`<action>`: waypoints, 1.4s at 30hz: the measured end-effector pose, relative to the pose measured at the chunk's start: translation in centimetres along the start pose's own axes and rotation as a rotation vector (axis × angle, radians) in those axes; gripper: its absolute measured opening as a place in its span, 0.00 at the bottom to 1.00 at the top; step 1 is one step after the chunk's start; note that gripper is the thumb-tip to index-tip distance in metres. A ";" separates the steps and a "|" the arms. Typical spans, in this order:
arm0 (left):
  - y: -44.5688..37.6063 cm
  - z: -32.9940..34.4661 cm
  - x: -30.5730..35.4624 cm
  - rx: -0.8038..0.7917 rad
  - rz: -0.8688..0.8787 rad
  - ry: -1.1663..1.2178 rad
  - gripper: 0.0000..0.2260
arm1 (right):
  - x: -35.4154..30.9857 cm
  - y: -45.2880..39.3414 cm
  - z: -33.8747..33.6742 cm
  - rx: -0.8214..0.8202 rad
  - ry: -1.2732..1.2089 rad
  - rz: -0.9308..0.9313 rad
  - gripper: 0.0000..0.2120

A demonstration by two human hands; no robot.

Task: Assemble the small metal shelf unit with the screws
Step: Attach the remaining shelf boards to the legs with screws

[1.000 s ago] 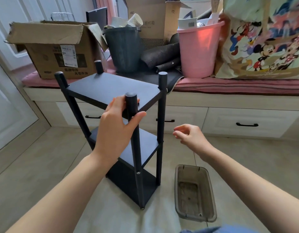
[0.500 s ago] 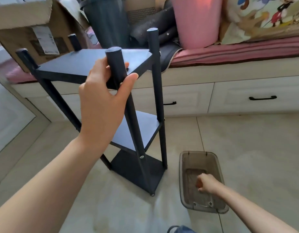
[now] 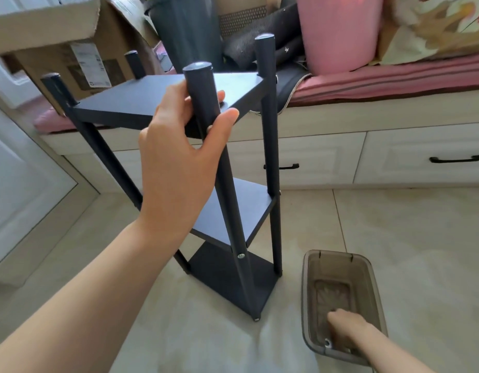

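A dark three-tier metal shelf unit (image 3: 141, 100) stands tilted on the tiled floor. My left hand (image 3: 179, 157) grips its near front post (image 3: 233, 211) just below the top tier. A silver screw head (image 3: 241, 256) shows on that post at the middle tier. My right hand (image 3: 343, 327) reaches down into a brown translucent plastic tray (image 3: 311, 289) on the floor to the right of the shelf. Its fingers are curled against the tray bottom; what they hold is hidden. A small silver screw (image 3: 327, 343) lies in the tray beside that hand.
A window bench with a pink cushion (image 3: 394, 79) and drawers (image 3: 421, 160) runs behind the shelf. On it stand a cardboard box (image 3: 58, 49), a dark bin (image 3: 187, 30) and a pink bucket (image 3: 340, 30). A white door panel (image 3: 25, 170) is at left.
My right hand dropped from mid-air into the tray and reached deeper. The camera tilted down and moved closer. My left hand kept its hold on the post.
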State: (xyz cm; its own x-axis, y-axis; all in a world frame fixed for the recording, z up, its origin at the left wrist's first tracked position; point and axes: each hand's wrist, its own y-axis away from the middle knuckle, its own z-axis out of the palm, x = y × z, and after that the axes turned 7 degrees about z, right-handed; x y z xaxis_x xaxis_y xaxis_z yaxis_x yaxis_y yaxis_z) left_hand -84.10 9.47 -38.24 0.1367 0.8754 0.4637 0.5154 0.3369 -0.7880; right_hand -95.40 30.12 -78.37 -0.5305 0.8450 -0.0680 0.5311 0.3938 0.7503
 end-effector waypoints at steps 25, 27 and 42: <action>0.2 -0.4 0.1 -0.013 0.002 0.004 0.13 | -1.6 0.2 -1.2 0.185 0.043 -0.053 0.14; 0.3 -0.5 0.2 -0.026 -0.012 0.001 0.11 | -2.0 1.4 -2.3 0.236 0.024 -0.085 0.09; 1.2 -4.6 0.1 -0.267 -0.135 -0.072 0.19 | -9.4 24.4 -19.0 0.731 -0.998 -0.393 0.06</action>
State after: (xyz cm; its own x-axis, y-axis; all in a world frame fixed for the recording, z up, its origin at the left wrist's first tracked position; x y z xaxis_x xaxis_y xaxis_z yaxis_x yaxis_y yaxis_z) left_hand -79.53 8.40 -37.25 -0.0032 0.8545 0.5194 0.7304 0.3568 -0.5824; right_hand -89.96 24.88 -46.95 -0.1820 0.4071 -0.8951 0.8562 0.5132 0.0593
